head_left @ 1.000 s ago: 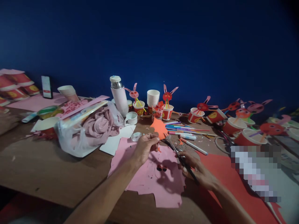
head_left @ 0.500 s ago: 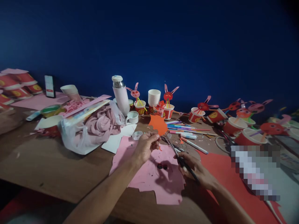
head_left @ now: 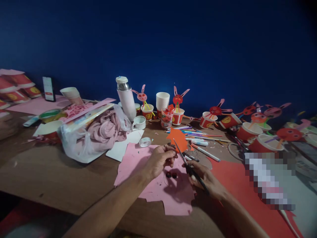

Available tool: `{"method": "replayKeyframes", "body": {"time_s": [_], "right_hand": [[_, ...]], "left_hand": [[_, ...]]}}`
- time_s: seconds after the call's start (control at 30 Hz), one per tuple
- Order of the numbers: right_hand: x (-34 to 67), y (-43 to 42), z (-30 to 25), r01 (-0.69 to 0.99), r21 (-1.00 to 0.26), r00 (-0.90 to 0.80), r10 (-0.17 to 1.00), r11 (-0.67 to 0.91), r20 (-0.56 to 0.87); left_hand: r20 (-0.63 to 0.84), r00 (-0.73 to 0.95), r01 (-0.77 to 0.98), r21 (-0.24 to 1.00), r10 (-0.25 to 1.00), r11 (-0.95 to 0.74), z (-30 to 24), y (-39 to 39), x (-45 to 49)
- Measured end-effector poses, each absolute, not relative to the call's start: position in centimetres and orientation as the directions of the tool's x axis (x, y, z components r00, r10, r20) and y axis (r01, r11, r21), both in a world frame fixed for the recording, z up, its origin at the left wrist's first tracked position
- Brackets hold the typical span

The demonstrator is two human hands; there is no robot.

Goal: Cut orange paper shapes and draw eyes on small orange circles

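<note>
My left hand (head_left: pixel 159 159) pinches a jagged piece of orange paper (head_left: pixel 178 139) and holds it up above a pink paper sheet (head_left: pixel 153 180). My right hand (head_left: pixel 204 178) is closed around the handles of black scissors (head_left: pixel 186 161). The scissor blades point up and left and meet the lower edge of the orange piece. Two small dark round bits (head_left: pixel 171 175) lie on the pink sheet between my hands.
On the wooden table (head_left: pixel 56 178) lie a red paper sheet (head_left: pixel 237 185), coloured pens (head_left: pixel 198 135), a tape roll (head_left: pixel 145 141), a white flask (head_left: pixel 125 98), a plastic bag with pink cloth (head_left: pixel 99 130), stacked white cups (head_left: pixel 162 100), and several red cups with paper rabbits (head_left: pixel 177 110). A phone (head_left: pixel 48 88) leans on the blue wall.
The orange paper has turned and moved right and down in my left hand. The scissors stay at its edge, shifted slightly.
</note>
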State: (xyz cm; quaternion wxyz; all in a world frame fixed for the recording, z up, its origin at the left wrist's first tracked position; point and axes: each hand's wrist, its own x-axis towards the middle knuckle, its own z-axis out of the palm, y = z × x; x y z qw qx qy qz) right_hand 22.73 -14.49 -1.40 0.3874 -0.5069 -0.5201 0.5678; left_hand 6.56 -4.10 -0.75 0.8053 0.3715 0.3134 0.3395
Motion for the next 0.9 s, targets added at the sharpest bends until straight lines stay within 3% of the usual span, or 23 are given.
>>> {"method": "replayKeyframes", "body": {"time_s": [0.5, 0.9], "right_hand": [[22.1, -14.5, -1.2, -0.027, -0.981, -0.114, 0.976, -0.192, -0.187], [21.5, -14.6, -1.0, 0.015, -0.985, -0.086, 0.981, -0.172, -0.172]], "left_hand": [[-0.271, 0.606, -0.283, 0.805, 0.748, 0.521, 0.0, -4.3, 6.3], [-0.237, 0.59, -0.293, 0.828, 0.772, 0.477, -0.5, -4.1, 6.5]]}}
